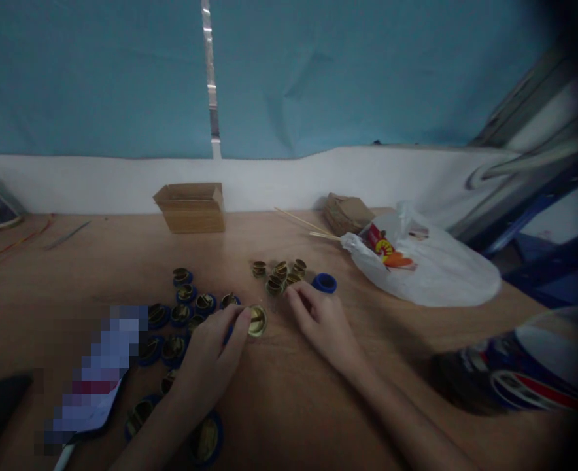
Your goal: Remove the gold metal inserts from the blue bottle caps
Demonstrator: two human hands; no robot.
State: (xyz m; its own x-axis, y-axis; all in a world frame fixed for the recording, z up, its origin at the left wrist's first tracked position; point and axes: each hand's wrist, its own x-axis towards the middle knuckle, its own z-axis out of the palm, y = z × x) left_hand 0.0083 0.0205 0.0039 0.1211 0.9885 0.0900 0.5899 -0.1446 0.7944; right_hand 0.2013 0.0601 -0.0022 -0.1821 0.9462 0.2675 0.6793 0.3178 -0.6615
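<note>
Gold disc: 1 piece, well in front of the cardboard box, pinched at its rim in the left hand. Likely light, stiff, slippery; take by the edge. Right hand: slack, empty, resting front-right of the box.

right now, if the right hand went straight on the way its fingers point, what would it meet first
Probably the small cluster of brass-coloured caps just past the fingertips of the right hand; the blue ring sits off to its side. Depth is unclear from one view.
</note>
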